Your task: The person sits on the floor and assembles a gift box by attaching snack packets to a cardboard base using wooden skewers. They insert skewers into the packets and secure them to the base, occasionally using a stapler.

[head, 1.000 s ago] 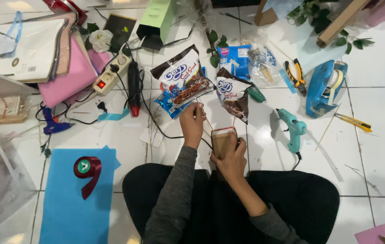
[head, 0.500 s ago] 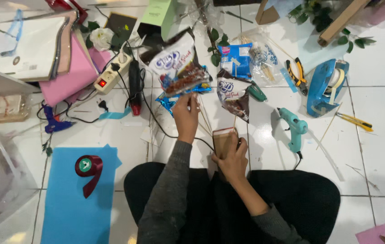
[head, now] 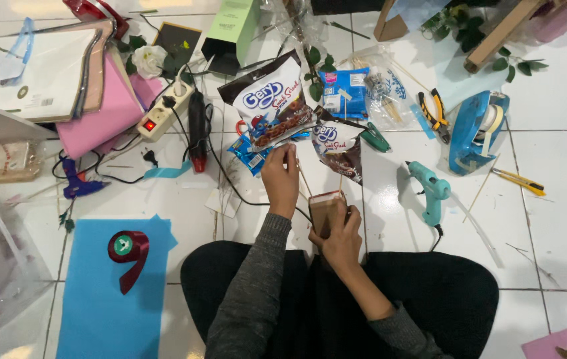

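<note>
- A person sits cross-legged on a white tiled floor (head: pixel 563 173), dark trousers filling the lower middle of the head view, craft supplies spread around.
- The left hand (head: pixel 282 178) reaches toward 12 o'clock, its grip narrow, fingertips pinched on the lower edge of a brown-and-white snack bag (head: pixel 271 100) that is lifted and tilted up toward the camera.
- The right hand (head: pixel 342 229) sits just in front of the lap, its grip wrapped around a small brown block (head: pixel 326 210); what the block is cannot be told.
- A thin wooden skewer (head: pixel 304 179) runs between the two hands.
- A second, smaller dark snack pouch (head: pixel 338 147) lies at 1 o'clock from the left hand, a blue packet (head: pixel 344 93) beyond it.
- At 3 o'clock from the hands, a teal glue gun (head: pixel 429 189) rests on the floor; farther out at 2 o'clock stands a blue tape dispenser (head: pixel 475 130), with pliers (head: pixel 435 114) beside it.
- At 10 o'clock, a black-and-red heat tool (head: pixel 197 129) lies near a white power strip (head: pixel 163 110) with its switch lit.
- At 8 o'clock, a blue sheet (head: pixel 97 299) carries a roll of dark red ribbon (head: pixel 126 249).
- Pink and white sheets (head: pixel 97 119) pile up at the far left.
</note>
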